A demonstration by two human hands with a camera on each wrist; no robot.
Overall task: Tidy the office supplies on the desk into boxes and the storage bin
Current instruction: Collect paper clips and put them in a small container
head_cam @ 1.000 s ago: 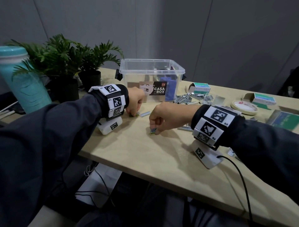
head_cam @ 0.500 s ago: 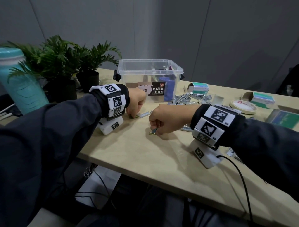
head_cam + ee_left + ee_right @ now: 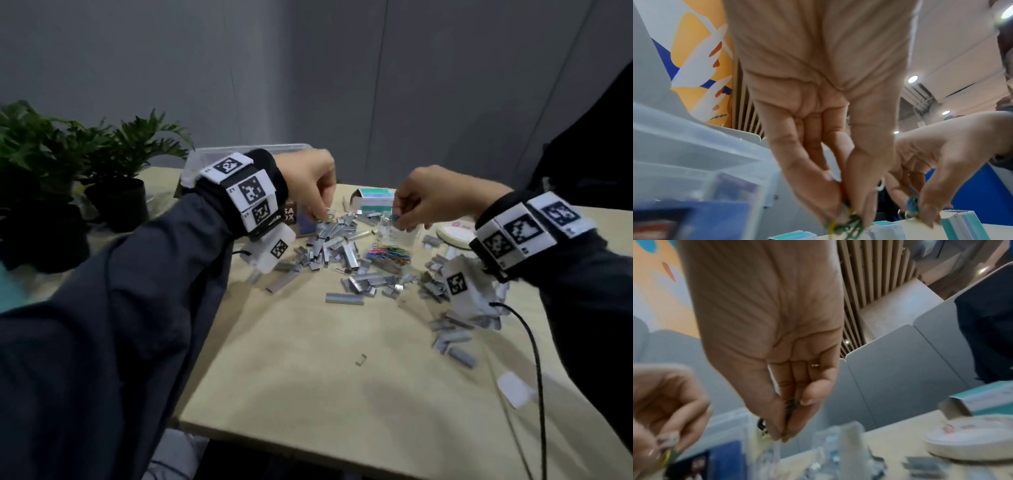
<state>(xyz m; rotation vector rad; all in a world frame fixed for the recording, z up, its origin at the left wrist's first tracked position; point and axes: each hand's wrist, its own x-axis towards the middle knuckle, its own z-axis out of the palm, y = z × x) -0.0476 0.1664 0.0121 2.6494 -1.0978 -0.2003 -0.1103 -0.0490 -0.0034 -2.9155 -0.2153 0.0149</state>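
My left hand (image 3: pixel 323 215) hovers above the staple pile (image 3: pixel 334 245), in front of the clear storage bin (image 3: pixel 205 161). In the left wrist view its fingertips (image 3: pixel 846 223) pinch green and yellow paper clips (image 3: pixel 840 227). My right hand (image 3: pixel 397 219) is raised over a small clear box (image 3: pixel 399 234) and pinches blue and green paper clips (image 3: pixel 791 403) between thumb and fingers. A heap of coloured paper clips (image 3: pixel 388 255) lies on the desk between the hands. A teal staple box (image 3: pixel 373 198) stands open behind them.
Staple strips (image 3: pixel 452 337) lie scattered across the desk's middle and right. A tape roll (image 3: pixel 455 236) sits under my right wrist, with a white slip (image 3: pixel 515 390) near the front right. Potted plants (image 3: pixel 120 178) stand at the left. The desk edge (image 3: pixel 308 442) runs close in front.
Both hands have risen from the near part of the desk and moved farther out over the staples and boxes, each still pinching clips. The head view has tilted down and right.
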